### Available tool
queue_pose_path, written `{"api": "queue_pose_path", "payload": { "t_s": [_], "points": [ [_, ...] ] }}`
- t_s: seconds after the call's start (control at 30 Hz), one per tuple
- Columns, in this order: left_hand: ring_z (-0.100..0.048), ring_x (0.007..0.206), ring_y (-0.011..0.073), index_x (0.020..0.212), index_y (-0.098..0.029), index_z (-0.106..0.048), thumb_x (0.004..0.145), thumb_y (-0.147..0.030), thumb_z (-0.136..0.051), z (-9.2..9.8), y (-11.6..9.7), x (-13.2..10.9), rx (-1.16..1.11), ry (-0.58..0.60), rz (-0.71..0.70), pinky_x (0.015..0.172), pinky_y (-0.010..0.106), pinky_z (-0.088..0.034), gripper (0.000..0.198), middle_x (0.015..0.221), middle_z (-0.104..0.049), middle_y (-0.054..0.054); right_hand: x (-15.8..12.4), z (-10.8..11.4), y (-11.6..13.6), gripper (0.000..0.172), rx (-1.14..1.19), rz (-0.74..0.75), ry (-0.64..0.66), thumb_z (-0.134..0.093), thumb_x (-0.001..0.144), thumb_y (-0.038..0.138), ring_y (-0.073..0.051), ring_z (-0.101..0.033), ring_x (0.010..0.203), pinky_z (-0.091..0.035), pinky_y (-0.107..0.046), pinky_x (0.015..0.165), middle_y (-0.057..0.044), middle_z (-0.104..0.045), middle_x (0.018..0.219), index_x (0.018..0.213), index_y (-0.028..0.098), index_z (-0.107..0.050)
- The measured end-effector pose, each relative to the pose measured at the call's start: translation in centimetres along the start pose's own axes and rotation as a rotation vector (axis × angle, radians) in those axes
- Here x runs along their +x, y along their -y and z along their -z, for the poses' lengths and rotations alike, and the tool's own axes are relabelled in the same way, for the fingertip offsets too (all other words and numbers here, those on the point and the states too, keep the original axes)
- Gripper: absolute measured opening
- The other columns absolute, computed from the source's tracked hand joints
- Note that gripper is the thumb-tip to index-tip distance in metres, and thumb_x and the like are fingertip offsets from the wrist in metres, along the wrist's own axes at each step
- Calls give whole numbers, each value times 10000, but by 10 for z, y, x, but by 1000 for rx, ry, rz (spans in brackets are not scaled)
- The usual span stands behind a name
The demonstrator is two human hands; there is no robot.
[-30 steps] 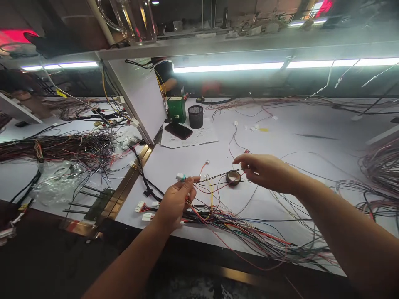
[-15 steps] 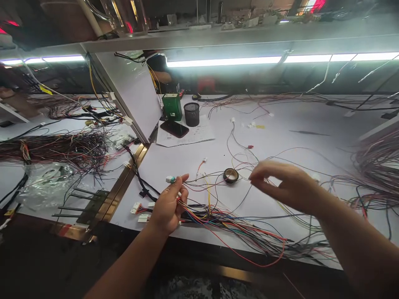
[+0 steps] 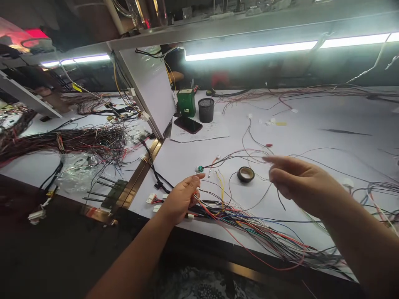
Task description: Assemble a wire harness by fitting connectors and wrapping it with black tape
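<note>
My left hand (image 3: 182,198) is closed around a bundle of coloured wires (image 3: 249,232) near the front edge of the white bench (image 3: 311,133). A small white-and-green connector (image 3: 199,169) sticks out just beyond its fingertips. My right hand (image 3: 299,182) hovers to the right, thumb and forefinger pinched on a thin dark wire (image 3: 279,198) that hangs down from it. A roll of dark tape (image 3: 245,174) lies on the bench between my two hands.
A green box (image 3: 186,102), a black mesh cup (image 3: 206,110) and a phone (image 3: 188,124) on paper stand behind. A slanted white panel (image 3: 149,91) divides off the left bench, with its dark wire bundles (image 3: 77,141). Loose white connectors (image 3: 152,199) lie near my left wrist.
My right hand drew back from beside the tape roll toward me, pulling a thin wire up. The left hand kept its grip on the wires, and the view shifted slightly.
</note>
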State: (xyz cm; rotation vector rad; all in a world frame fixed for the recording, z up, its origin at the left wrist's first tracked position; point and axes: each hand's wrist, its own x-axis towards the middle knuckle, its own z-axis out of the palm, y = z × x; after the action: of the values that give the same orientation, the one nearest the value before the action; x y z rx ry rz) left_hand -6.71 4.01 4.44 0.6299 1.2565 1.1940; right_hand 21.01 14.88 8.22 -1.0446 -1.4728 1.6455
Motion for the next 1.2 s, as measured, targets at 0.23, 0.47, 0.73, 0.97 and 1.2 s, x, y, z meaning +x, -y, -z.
{"api": "queue_pose_path", "payload": {
  "t_s": [0.23,0.47,0.73,0.97,1.2],
  "points": [
    [-385,551,78,1131,-209,-635,847,-516,-587,11,-1,-20,380,13,-97,506,206,-324,422,657,-433,-37,-6,-69,-13,232,390,78,33,-738,778,302,-124,-616,674,-492,-222,521,-10,-630,879,1007,322,-706],
    [-521,652,87,1263,-295,-540,839,-343,-656,3,11,-44,541,-72,-437,589,216,-435,442,884,-567,-5,3,-112,-32,344,282,50,56,-754,787,298,-215,-634,963,-525,-360,839,-59,-669,978,1113,239,-664],
    [-611,796,128,1111,-240,-647,860,-117,-605,-1,13,-43,694,-79,-896,719,245,-486,283,887,-666,26,6,-119,-37,306,-58,174,5,-643,870,368,-203,-637,820,-535,-377,753,-63,-650,897,1135,216,-650],
    [-567,743,134,939,-201,-704,900,-318,-573,-2,13,-45,430,-124,-482,676,247,-446,180,809,-632,19,-7,-123,-33,167,-813,821,7,-597,912,237,-235,-540,961,-425,-453,893,-81,-593,1055,1053,261,-683],
    [-438,563,59,1033,-195,-659,835,-456,-640,-6,24,-42,-94,-130,-168,528,188,-352,329,708,-540,-25,-6,-125,-33,75,-577,636,38,-566,911,187,-131,-536,703,-430,-272,634,-2,-580,769,875,197,-631]
  ]
}}
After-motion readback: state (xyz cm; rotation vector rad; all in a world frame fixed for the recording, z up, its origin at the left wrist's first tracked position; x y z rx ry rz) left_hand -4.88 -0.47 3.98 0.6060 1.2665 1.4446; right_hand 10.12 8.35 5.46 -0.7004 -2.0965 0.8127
